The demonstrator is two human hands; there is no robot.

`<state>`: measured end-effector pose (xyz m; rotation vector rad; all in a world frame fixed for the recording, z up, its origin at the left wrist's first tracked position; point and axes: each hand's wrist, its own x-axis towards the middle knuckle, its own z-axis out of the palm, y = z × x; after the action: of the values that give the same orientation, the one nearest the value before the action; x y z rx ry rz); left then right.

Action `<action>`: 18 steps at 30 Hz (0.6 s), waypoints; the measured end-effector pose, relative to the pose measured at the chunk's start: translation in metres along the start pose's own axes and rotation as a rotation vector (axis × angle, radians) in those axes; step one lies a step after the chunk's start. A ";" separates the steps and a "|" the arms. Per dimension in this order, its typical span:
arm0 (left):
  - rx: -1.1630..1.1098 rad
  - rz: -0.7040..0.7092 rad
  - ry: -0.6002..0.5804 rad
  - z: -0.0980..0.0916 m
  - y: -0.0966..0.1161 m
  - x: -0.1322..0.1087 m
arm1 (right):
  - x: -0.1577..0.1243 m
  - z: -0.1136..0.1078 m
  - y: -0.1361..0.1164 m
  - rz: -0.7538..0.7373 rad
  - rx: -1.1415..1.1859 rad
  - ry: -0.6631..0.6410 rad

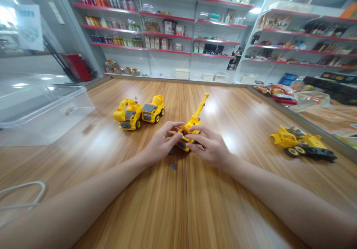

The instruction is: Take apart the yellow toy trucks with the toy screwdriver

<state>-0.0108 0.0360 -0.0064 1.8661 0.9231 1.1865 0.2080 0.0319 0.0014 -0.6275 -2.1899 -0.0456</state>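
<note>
Left hand (159,141), right hand (212,144) both pinching yellow crane truck (193,121). Small grey piece (173,166) just nearside of them; could be lost if either brushes it.

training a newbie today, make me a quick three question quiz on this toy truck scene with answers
1. Multiple choice: how many hands touch the crane? A) none B) one C) two
2. True or false: the mixer rests with its wheels on the table.
3. Fill in: the clear bin is at the picture's ____ edge.

Key: 1. C, the left hand and right hand. 2. True. 3. Left.
</note>
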 end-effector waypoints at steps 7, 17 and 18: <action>0.602 -0.205 0.150 -0.015 -0.002 0.004 | 0.001 0.000 0.000 0.063 -0.015 -0.007; 0.904 -0.227 -0.320 -0.025 0.034 0.003 | 0.001 -0.001 -0.001 0.076 0.004 -0.026; 0.894 -0.223 -0.337 -0.027 0.037 0.004 | 0.001 -0.001 -0.001 0.074 0.004 -0.026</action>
<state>-0.0277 0.0270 0.0359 2.4361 1.5612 0.2822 0.2078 0.0313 0.0035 -0.7101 -2.1893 0.0056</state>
